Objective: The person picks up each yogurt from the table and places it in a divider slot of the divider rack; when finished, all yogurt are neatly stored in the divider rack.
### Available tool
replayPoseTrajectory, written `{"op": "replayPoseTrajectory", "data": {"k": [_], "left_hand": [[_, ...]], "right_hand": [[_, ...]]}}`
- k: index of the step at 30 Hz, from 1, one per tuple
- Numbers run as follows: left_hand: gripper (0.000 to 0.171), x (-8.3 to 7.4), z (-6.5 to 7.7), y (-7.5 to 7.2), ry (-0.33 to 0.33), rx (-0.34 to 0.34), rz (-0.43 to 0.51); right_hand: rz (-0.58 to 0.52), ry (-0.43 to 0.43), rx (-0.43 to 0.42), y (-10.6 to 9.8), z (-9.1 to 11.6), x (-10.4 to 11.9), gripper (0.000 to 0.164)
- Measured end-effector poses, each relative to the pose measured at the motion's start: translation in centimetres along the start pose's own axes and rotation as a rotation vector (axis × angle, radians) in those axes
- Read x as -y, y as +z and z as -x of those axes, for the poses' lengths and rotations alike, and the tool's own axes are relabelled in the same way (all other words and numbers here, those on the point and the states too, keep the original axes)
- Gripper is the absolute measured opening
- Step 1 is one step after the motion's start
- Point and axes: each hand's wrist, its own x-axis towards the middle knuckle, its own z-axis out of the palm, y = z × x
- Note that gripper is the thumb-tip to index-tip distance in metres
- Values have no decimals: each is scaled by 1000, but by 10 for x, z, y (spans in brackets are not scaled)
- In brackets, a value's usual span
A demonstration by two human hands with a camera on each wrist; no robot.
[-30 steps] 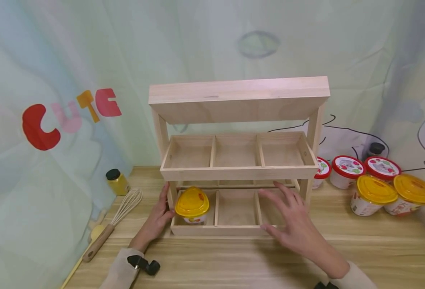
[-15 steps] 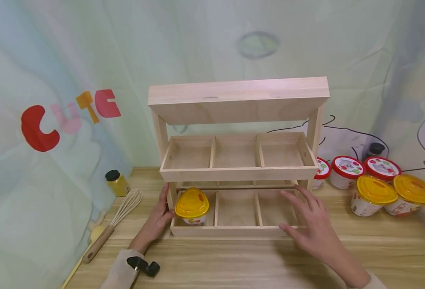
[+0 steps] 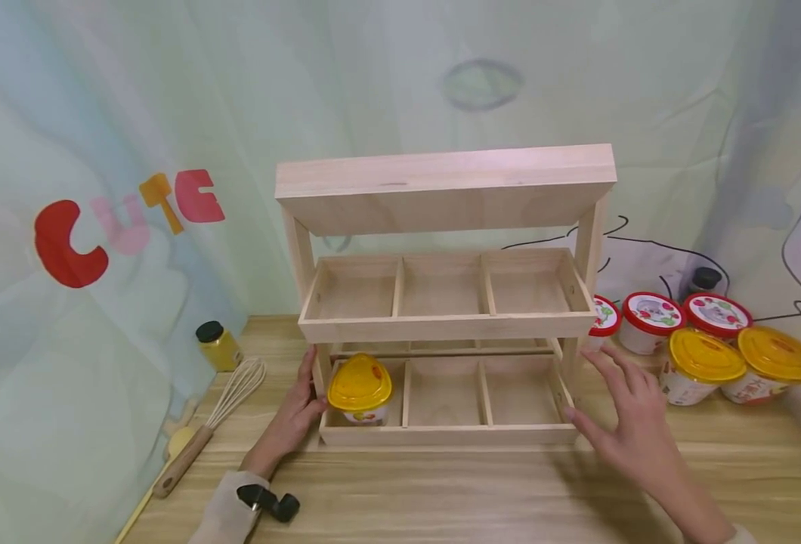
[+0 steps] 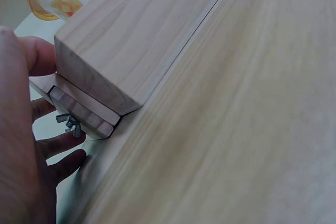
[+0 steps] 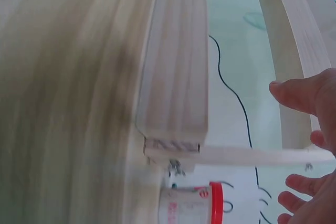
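Observation:
A two-tier wooden display rack (image 3: pixel 444 189) stands on the table, its lower tray (image 3: pixel 448 436) divided into three compartments. A tub with a yellow lid (image 3: pixel 360 385) sits in that tray's left compartment. My left hand (image 3: pixel 285 423) rests against the rack's left side, thumb at the tray's front corner and fingers extended beside the post, near a wing nut (image 4: pixel 71 123). My right hand (image 3: pixel 635 431) is spread with nothing in it, by the lower tray's right end. Its thumb tip is right at the tray's corner, the other fingers beside the right post.
Tubs with red lids (image 3: pixel 654 313) and yellow lids (image 3: pixel 708 355) stand right of the rack, a black-capped bottle (image 3: pixel 705 279) behind them. At left are a yellow jar (image 3: pixel 219 347) and a whisk (image 3: pixel 196 446). A printed curtain (image 3: pixel 400 91) hangs behind.
My right hand has moved right, from over the lower tray's right compartment to beside its right end. The left hand keeps its place at the rack's left side.

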Motion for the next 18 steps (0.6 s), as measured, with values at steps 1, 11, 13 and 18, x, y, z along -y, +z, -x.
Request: {"op": "replayPoseTrajectory", "data": {"k": [1, 11, 13, 18], "left_hand": [[89, 1, 0, 0, 7, 2, -1], [91, 26, 5, 2, 15, 4, -23], [91, 14, 3, 1, 10, -1, -5], [90, 0, -1, -1, 23, -6, 24]], "right_hand": [[1, 5, -10, -2, -1, -2, 97], [103, 160, -93, -21, -8, -31, 95], [126, 194, -105, -24, -8, -37, 93], [165, 231, -106, -32, -8, -50, 89]]}}
